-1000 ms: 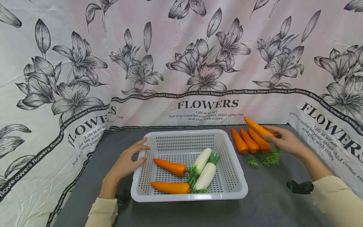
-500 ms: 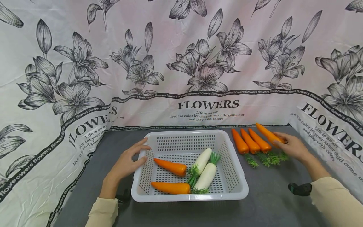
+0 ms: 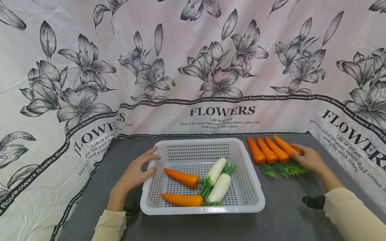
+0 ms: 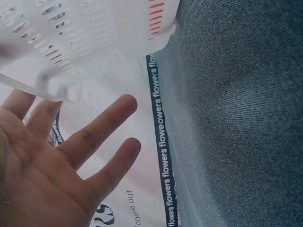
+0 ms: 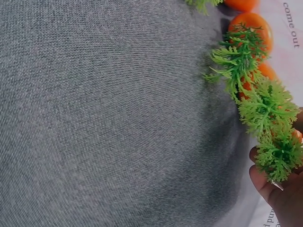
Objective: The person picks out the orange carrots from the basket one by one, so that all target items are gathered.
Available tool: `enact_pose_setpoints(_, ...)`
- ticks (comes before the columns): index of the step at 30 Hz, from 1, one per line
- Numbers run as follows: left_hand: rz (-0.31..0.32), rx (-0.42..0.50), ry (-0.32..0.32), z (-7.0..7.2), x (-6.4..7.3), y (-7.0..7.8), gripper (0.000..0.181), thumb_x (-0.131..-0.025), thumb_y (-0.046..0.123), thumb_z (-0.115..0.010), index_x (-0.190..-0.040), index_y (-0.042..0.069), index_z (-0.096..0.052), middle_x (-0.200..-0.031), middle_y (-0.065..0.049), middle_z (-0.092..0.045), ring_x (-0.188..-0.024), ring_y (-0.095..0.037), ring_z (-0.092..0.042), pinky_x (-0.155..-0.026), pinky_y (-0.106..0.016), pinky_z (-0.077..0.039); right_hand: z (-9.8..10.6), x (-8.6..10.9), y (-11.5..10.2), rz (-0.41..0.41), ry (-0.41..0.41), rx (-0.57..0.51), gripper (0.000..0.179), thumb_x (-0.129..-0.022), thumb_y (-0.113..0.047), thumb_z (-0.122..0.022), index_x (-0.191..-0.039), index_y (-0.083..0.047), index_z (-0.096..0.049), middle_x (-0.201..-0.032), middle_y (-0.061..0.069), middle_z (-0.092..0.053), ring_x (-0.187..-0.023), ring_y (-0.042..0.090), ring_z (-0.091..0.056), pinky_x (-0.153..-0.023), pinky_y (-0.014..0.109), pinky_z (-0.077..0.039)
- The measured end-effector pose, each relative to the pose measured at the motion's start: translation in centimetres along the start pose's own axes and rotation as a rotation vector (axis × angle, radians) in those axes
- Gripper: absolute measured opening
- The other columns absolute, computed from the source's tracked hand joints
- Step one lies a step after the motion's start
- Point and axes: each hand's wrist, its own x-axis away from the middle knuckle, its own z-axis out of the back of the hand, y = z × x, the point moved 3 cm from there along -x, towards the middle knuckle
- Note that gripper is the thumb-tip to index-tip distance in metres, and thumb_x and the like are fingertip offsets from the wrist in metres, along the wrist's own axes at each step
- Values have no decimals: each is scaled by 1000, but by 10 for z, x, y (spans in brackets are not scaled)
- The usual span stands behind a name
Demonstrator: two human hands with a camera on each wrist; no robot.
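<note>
My right hand pinches an orange carrot by its thick end, at the right end of a slanted row. Three more carrots lie beside it, tips pointing back and green tops toward me. In the right wrist view the leafy top of the held carrot covers part of the fingers. My left hand rests with spread, fairly straight fingers at the left rim of a white plastic basket; the left wrist view shows fingertips at the rim and two fingers held away from it.
Inside the basket lie two carrots, one farther back and one in front, and two white radishes with green tops. The grey tabletop ends at a flower-printed cloth behind and at both sides.
My right hand has moved rightward and down with the carrot, from above the row to its right end, where the carrot now lies alongside the others. The left hand and basket have stayed put.
</note>
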Motion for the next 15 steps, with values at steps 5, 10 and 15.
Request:
enact_pose_setpoints(5,-5,5,-4,0,0,0,39,-95,22,-65,-134,20,-65,-167,6,-33,-152,-36,-33,-111,-66,-39,-4,2,4,-16,5,3,58,-107,-31,-47,-148,10,-41,-144,47,-39,-123,66,-42,-95,75,-39)
enact_pose_setpoints(10,-10,5,-3,-1,-1,0,39,-95,22,-65,-134,21,-66,-167,7,-33,-152,-35,-33,-112,-67,-37,-6,3,5,-51,-9,-17,60,-108,-33,-45,-149,10,-38,-145,47,-36,-126,66,-39,-97,75,-37)
enact_pose_setpoints(15,-22,-7,1,-1,0,-1,38,-95,22,-66,-133,23,-66,-167,4,-33,-152,-37,-34,-112,-67,-36,-7,2,4,-87,-31,-49,63,-108,-36,-44,-150,10,-35,-147,47,-34,-128,66,-37,-98,74,-36)
